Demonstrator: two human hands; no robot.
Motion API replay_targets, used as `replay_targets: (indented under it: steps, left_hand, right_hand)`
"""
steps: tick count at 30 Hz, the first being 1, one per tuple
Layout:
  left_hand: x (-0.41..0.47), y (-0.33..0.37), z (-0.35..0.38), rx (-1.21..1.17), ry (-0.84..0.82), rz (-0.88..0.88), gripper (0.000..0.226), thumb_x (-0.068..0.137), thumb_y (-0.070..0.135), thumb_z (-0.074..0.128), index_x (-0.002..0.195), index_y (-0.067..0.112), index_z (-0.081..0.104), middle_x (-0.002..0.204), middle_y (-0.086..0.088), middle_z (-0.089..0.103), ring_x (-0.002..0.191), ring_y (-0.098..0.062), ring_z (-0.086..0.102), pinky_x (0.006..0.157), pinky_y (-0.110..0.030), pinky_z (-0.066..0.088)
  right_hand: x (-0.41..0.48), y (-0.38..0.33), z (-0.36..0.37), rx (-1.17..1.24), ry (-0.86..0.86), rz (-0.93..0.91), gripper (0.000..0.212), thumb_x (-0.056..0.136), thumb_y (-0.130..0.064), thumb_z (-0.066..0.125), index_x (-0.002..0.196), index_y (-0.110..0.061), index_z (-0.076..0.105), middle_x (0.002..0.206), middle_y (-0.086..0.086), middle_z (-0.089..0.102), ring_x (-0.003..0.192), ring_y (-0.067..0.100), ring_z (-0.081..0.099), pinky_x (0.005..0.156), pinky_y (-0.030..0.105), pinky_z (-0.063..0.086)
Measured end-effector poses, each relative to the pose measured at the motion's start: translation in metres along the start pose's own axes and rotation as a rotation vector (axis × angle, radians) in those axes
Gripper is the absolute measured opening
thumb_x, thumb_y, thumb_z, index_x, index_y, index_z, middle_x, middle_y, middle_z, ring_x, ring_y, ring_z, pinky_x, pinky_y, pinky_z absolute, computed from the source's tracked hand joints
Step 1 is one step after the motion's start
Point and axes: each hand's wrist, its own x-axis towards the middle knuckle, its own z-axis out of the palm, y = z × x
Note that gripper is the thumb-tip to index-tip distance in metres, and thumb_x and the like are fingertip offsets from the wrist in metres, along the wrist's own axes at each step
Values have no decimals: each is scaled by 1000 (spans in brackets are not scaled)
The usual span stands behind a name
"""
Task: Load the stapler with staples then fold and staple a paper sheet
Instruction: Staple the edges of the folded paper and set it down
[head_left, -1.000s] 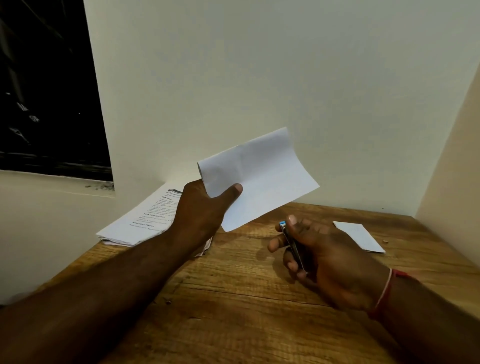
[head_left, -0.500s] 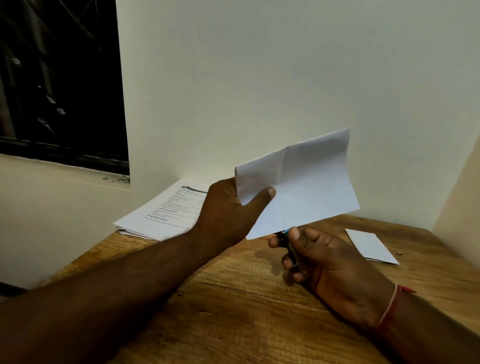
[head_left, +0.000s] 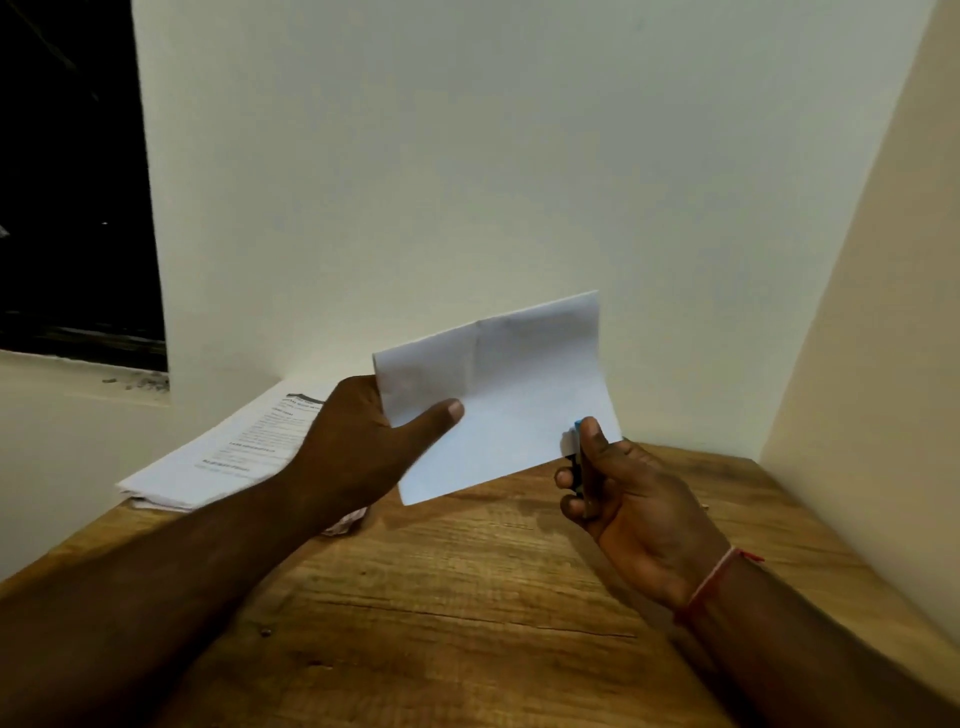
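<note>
My left hand (head_left: 363, 441) pinches the left end of a folded white paper sheet (head_left: 509, 384), thumb on its front, and holds it up above the wooden table (head_left: 441, 597). A crease runs down the sheet's middle. My right hand (head_left: 623, 499) grips a small stapler (head_left: 575, 457) with a blue tip, mostly hidden by the fingers. The stapler's tip sits at the sheet's lower right corner, with my thumb pressed on top of it.
A stack of printed pages (head_left: 234, 447) lies at the table's back left against the wall. A crumpled bit of paper (head_left: 345, 522) peeks out under my left forearm. Walls close in behind and on the right; a dark window (head_left: 72, 182) is at the left.
The sheet has moved right and turned more upright. My right hand has lifted the stapler up onto the sheet's lower right corner. The small white paper at the right is hidden or out of view.
</note>
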Motion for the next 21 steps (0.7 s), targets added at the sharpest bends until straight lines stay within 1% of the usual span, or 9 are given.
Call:
replay_targets:
  steps: [2,5,6,7,10,12,14,17,21]
  left_hand:
    - [2,-2,0,2,-5,14,38,83,41,98,113,24,82,104,6,87,94,-6,83,84,-36,68]
    - [2,-5,2,-47,-2,29,34,86,28,95,115,23,80,99,9,87,91,-1,82,70,-15,61]
    - [2,-6,4,-77,-3,26,32,86,25,95,114,23,81,98,10,87,90,-2,82,68,-14,61]
    - [2,-7,6,-105,-2,20,30,86,24,95,113,23,81,99,10,87,90,-4,83,71,-18,62]
    - [3,-10,8,-150,-3,7,27,86,24,97,108,25,82,103,8,87,93,-10,84,87,-39,66]
    - [3,-13,8,-170,-7,5,33,80,34,99,107,26,83,106,4,88,100,-17,85,96,-51,67]
    - [2,-13,8,-190,-20,10,44,74,42,97,111,24,83,108,1,88,104,-22,85,100,-59,65]
    - [3,-14,7,-211,-42,-1,54,69,50,97,115,25,83,112,-1,87,108,-26,84,102,-63,64]
    - [3,-15,7,-184,-37,5,53,68,52,98,113,29,83,110,2,87,107,-23,84,101,-61,65]
  right_hand:
    - [4,-5,-11,-22,9,-24,21,93,-31,76,103,-13,72,88,3,68,74,17,64,59,27,46]
    - [7,-7,-20,-82,2,-51,26,92,-31,77,106,-9,74,97,5,72,74,17,65,57,26,47]
    - [8,-6,-21,-100,-3,-55,28,92,-32,76,106,-8,75,97,4,73,74,17,65,57,25,47]
    - [8,-5,-21,-120,-8,-57,30,91,-32,76,106,-7,75,96,4,74,74,16,65,58,26,47]
    - [7,-2,-17,-160,-15,-63,33,89,-33,77,105,-4,76,89,2,76,73,15,66,63,28,46]
    - [6,0,-15,-160,-8,-66,31,87,-32,77,102,-5,78,88,2,76,72,15,66,64,29,47]
    - [7,1,-15,-157,4,-69,30,86,-32,77,101,-6,78,89,2,77,73,15,66,64,29,47]
    - [8,2,-15,-161,11,-76,31,86,-33,77,102,-6,78,89,1,77,73,15,67,63,27,49]
    - [8,3,-14,-155,18,-90,33,86,-32,76,104,-5,77,88,1,77,72,15,67,64,29,47]
